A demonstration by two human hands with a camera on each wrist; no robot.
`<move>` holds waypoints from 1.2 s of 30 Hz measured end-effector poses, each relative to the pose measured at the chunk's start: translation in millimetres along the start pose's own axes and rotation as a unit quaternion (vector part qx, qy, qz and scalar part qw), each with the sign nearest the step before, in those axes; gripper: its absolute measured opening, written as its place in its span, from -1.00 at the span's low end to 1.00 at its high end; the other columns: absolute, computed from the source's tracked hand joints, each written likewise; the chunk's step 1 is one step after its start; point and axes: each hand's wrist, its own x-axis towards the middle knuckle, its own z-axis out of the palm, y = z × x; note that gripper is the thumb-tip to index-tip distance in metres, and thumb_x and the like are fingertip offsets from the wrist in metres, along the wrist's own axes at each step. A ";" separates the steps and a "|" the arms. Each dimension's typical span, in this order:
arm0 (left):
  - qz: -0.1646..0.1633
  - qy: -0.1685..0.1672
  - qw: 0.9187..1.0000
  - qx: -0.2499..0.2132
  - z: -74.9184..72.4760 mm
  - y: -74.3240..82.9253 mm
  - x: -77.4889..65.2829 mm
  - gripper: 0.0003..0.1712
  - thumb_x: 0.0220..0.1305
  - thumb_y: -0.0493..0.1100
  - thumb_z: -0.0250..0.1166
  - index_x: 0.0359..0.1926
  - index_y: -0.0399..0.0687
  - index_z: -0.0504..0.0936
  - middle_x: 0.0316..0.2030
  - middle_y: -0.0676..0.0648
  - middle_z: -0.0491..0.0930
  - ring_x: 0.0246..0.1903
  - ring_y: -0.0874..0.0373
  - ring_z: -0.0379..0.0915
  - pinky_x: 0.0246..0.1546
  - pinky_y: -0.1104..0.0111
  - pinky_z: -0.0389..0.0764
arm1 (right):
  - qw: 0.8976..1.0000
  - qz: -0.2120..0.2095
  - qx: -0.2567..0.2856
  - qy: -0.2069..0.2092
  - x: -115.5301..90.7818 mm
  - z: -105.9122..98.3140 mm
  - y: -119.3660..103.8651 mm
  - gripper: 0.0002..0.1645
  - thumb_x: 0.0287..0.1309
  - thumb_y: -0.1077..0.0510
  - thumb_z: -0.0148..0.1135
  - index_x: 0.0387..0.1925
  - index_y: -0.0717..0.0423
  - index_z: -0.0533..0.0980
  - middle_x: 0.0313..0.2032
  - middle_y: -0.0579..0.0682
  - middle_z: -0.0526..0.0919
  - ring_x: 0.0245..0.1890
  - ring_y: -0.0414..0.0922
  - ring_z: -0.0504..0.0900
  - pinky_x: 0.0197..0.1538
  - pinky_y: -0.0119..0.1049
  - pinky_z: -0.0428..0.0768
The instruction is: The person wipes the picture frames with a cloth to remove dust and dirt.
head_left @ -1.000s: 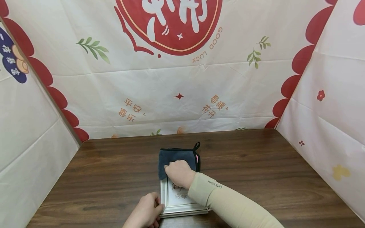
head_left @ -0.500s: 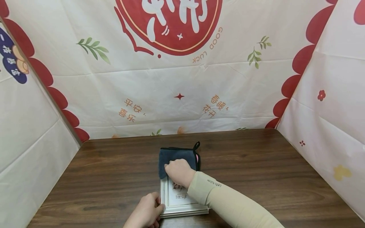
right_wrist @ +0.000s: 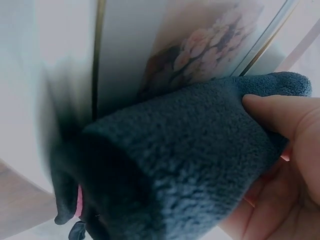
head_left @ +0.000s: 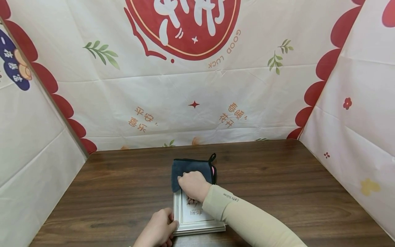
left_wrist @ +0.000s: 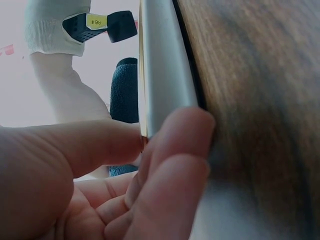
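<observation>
A picture frame (head_left: pixel 200 227) with a pale silver-white border lies flat on the brown wooden table. Thumb and fingers of my left hand (head_left: pixel 158 226) pinch its near left corner; the left wrist view shows them on either side of the frame's edge (left_wrist: pixel 167 65). Over the far part of the frame lies a folded dark blue fleecy cloth (head_left: pixel 185 166) with black trim and a loop. My right hand (head_left: pixel 195 187) grips this cloth against the frame's face. Floral print (right_wrist: pixel 200 50) shows beside the cloth in the right wrist view. The frame's far end is hidden.
Wood-grain table top (head_left: pixel 123 185) extends to both sides and behind the frame. A white printed fabric backdrop (head_left: pixel 172 89) rises at the table's far edge, with similar fabric walls left and right. My right forearm in a beige sleeve (head_left: pixel 247 219) crosses the near right side.
My right hand and the cloth have slid slightly toward the far end of the frame. The left hand and the frame hold still.
</observation>
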 end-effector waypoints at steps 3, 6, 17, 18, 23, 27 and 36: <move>0.004 0.004 1.000 0.002 0.0 -0.3 -0.4 -0.84 0.10 -0.27 0.13 -0.54 -0.16 0.32 -0.83 -0.04 0.43 -0.88 0.25 0.37 -0.90 0.39 0.40 | 1.000 0.001 -0.002 0.001 1.4 0.4 -0.1 -0.69 0.11 0.08 0.13 -0.07 -0.02 0.54 -0.42 -0.06 0.62 -0.47 -0.22 0.57 -0.59 -0.38 0.53; 0.006 0.003 1.000 0.002 0.0 -0.8 0.3 -0.83 0.10 -0.27 0.13 -0.53 -0.16 0.32 -0.83 -0.04 0.44 -0.88 0.25 0.37 -0.90 0.39 0.40 | 1.000 0.004 -0.003 -0.006 2.9 0.3 0.1 -0.67 0.12 0.07 0.12 -0.05 -0.02 0.53 -0.39 -0.06 0.62 -0.44 -0.22 0.57 -0.57 -0.38 0.54; 0.003 0.001 1.000 -0.002 0.1 -2.2 1.3 -0.84 0.11 -0.26 0.13 -0.52 -0.16 0.32 -0.83 -0.04 0.44 -0.87 0.24 0.38 -0.89 0.38 0.41 | 1.000 0.011 -0.002 -0.016 6.9 0.6 0.0 -0.67 0.13 0.08 0.11 -0.04 -0.03 0.52 -0.34 -0.05 0.63 -0.39 -0.20 0.58 -0.52 -0.36 0.56; 0.003 0.001 1.000 -0.003 0.1 -2.2 1.3 -0.84 0.11 -0.26 0.13 -0.52 -0.16 0.32 -0.83 -0.04 0.44 -0.87 0.24 0.38 -0.89 0.38 0.41 | 1.000 0.011 -0.003 -0.016 7.2 0.9 0.0 -0.67 0.13 0.07 0.10 -0.04 -0.03 0.52 -0.33 -0.05 0.63 -0.38 -0.20 0.59 -0.52 -0.36 0.56; 0.002 -0.001 1.000 -0.006 -0.2 -2.1 1.4 -0.85 0.11 -0.27 0.13 -0.52 -0.16 0.33 -0.82 -0.04 0.44 -0.87 0.25 0.38 -0.88 0.38 0.41 | 1.000 0.010 -0.005 -0.014 7.4 -0.7 0.3 -0.68 0.15 0.07 0.09 -0.04 -0.04 0.52 -0.31 -0.05 0.63 -0.38 -0.21 0.59 -0.52 -0.37 0.56; 0.002 0.000 1.000 -0.008 -0.1 -2.1 1.6 -0.85 0.11 -0.26 0.13 -0.52 -0.16 0.32 -0.82 -0.04 0.43 -0.87 0.25 0.38 -0.88 0.39 0.41 | 1.000 0.006 -0.010 -0.011 6.6 -3.2 0.4 -0.68 0.15 0.07 0.09 -0.05 -0.03 0.52 -0.29 -0.05 0.64 -0.37 -0.21 0.59 -0.51 -0.38 0.56; -0.008 0.010 1.000 -0.012 1.0 0.8 -0.1 -0.83 0.10 -0.27 0.14 -0.54 -0.16 0.32 -0.82 -0.05 0.43 -0.87 0.24 0.38 -0.88 0.39 0.42 | 1.000 0.002 -0.025 -0.013 4.3 -6.9 -0.6 -0.65 0.17 0.06 0.06 0.00 -0.04 0.50 -0.18 -0.04 0.63 -0.31 -0.21 0.61 -0.49 -0.39 0.57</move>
